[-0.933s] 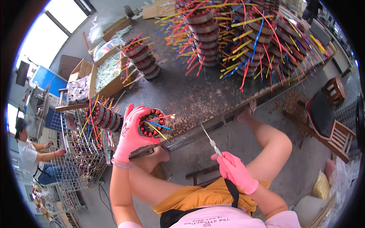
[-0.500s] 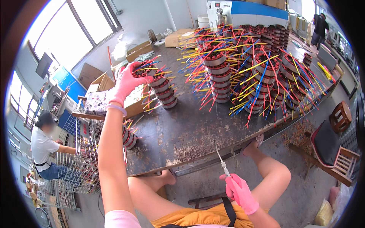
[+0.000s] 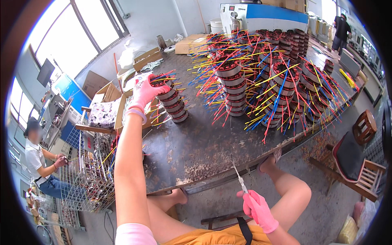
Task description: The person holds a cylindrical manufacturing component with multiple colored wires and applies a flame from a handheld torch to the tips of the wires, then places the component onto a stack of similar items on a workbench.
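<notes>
My left hand, in a pink glove, reaches to the far left of the table. Its fingers wrap round the top motor stator of a short stack of metal rings with red windings and coloured wire leads. My right hand, also gloved in pink, is low in front of my lap. It grips a slim pointed metal tool, whose thin tip points up toward the table's front edge. Whether this tool has one blade or two I cannot tell. My left forearm partly hides another stator stack beside it.
Several taller stator stacks fill the table's middle and right, with red, blue and yellow leads sticking out widely. Cardboard boxes stand at the back left. A wire cart and a co-worker are left; a cushioned wooden chair is right.
My left hand, still on the stack's top stator, sits slightly lower and farther right in view. My right hand keeps the tool nearly still. The co-worker at left has drawn their hands back from the cart.
</notes>
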`<action>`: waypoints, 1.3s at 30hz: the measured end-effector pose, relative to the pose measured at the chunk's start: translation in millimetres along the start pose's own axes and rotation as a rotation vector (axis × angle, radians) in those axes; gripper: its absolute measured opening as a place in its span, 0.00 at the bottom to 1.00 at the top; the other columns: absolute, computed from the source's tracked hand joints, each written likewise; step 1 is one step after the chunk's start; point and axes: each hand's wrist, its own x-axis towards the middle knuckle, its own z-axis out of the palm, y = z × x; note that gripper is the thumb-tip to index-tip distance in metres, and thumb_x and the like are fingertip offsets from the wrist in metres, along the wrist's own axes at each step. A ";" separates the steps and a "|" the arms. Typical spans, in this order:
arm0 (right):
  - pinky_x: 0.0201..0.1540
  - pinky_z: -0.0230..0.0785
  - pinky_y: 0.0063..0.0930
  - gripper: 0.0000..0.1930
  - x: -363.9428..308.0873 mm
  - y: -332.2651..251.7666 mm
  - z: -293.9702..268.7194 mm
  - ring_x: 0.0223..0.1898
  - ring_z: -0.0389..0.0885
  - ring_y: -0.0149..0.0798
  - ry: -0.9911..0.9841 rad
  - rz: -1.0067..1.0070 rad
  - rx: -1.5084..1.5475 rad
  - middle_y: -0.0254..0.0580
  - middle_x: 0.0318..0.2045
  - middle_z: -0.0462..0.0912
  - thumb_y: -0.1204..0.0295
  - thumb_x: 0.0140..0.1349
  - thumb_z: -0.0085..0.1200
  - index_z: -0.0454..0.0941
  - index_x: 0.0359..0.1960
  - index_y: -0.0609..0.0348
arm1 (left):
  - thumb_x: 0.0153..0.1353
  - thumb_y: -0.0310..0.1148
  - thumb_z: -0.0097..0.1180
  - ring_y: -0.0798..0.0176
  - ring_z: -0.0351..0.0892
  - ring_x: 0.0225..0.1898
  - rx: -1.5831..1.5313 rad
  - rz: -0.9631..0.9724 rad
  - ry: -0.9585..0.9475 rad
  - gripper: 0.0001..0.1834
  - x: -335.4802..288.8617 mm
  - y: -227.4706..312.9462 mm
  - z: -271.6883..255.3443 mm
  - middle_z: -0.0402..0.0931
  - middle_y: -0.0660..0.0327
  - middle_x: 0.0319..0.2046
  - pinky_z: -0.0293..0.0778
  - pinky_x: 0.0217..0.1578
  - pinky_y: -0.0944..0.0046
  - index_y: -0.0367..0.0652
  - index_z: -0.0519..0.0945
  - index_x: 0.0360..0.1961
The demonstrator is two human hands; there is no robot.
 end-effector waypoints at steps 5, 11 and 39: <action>0.19 0.43 0.18 0.19 -2.4 -2.8 6.9 0.16 0.53 0.19 -0.011 0.009 0.025 0.25 0.16 0.66 0.60 0.74 0.47 0.74 0.53 0.66 | 0.45 0.54 0.74 0.58 0.79 0.53 0.163 0.025 -0.134 0.44 6.4 -1.5 -10.7 0.80 0.53 0.51 0.71 0.55 0.61 0.37 0.75 0.58; 0.20 0.45 0.17 0.19 -2.3 2.7 5.5 0.17 0.55 0.19 -0.023 -0.007 0.013 0.25 0.16 0.67 0.61 0.74 0.46 0.74 0.53 0.66 | 0.51 0.48 0.73 0.66 0.78 0.41 0.110 0.118 -0.077 0.28 14.7 -27.4 -7.0 0.81 0.60 0.40 0.74 0.45 0.63 0.39 0.80 0.46; 0.23 0.55 0.19 0.19 -27.0 -21.0 31.6 0.18 0.63 0.21 -0.275 0.002 0.028 0.25 0.18 0.66 0.63 0.73 0.44 0.74 0.56 0.64 | 0.29 0.33 0.75 0.50 0.70 0.65 0.479 0.942 0.053 0.38 -214.5 101.5 -71.3 0.75 0.60 0.60 0.51 0.69 0.34 0.48 0.77 0.49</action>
